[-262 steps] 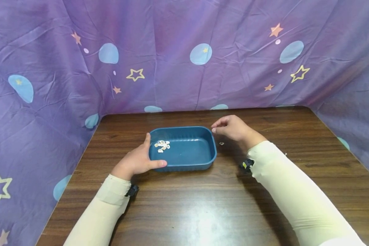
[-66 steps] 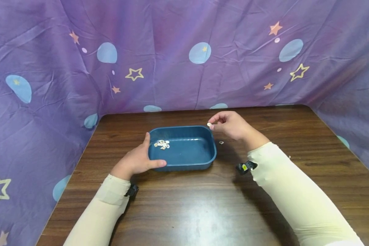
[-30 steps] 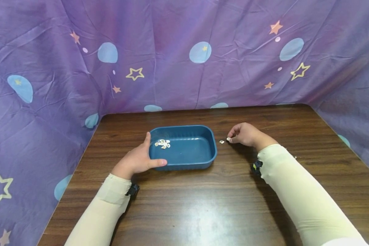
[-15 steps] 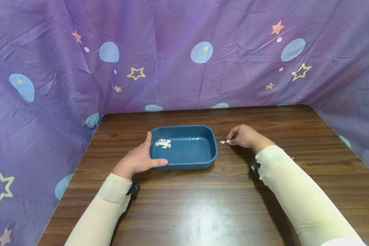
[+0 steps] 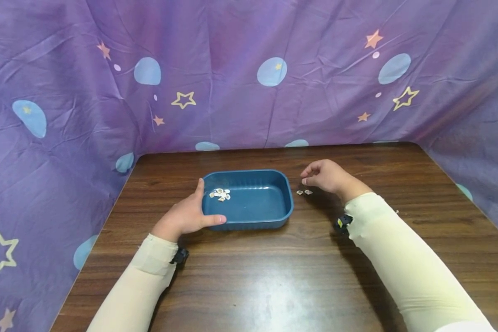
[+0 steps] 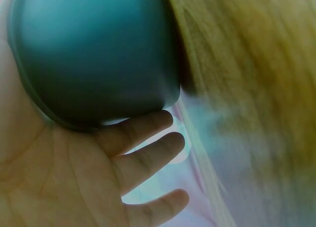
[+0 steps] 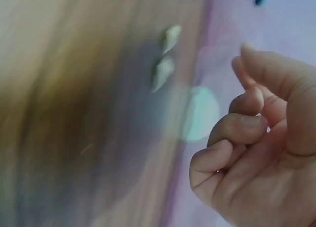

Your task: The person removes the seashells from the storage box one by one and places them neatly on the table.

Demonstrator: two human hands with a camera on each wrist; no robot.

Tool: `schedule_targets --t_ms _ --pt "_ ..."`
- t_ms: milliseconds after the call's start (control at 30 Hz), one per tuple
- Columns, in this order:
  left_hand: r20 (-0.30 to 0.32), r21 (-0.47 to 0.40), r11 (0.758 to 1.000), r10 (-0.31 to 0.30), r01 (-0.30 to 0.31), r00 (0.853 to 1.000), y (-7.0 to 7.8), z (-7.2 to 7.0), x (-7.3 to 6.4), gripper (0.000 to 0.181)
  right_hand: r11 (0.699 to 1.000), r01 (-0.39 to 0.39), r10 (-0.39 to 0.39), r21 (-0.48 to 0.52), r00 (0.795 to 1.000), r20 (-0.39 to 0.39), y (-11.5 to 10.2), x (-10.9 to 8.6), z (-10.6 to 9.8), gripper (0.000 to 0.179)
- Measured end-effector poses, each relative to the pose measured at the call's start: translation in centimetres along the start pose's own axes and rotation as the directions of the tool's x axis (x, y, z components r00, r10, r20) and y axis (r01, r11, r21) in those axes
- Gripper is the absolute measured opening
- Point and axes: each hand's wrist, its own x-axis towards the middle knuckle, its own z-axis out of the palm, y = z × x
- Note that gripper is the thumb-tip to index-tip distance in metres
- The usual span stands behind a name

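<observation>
A blue rectangular plastic tub (image 5: 255, 205) sits on the table with a small heap of whitish shell-like pieces (image 5: 221, 194) at its left end. My left hand (image 5: 185, 214) is against that end, thumb across the near rim and index finger beside the left rim. In the left wrist view its other fingers (image 6: 148, 160) are straight and spread, the uppermost touching the tub. Right of the tub, two similar pieces (image 5: 308, 192) lie side by side on the wood. Just above them hovers my right hand (image 5: 329, 177), fingers loosely curled, nothing visible between thumb and index.
The brown wood-grain table (image 5: 249, 286) reaches back to a purple curtain (image 5: 232, 92) with stars and blue spots, which also hangs at both sides. A tiny pale speck (image 5: 397, 212) lies behind my right sleeve.
My right hand brought a shell-like piece from the tub's back right corner, set it beside the one on the table, released it and lifted away. My left hand has stayed.
</observation>
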Motion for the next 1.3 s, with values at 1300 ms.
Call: schedule_targets --t_ms 1300 --pt "-0.005 0.003 1.000 0.005 -0.005 1.000 0.0 -0.1 0.2 0.135 0.965 0.200 -0.216 0.169 0.973 0.082 -12.7 2.3 8.6 0.019"
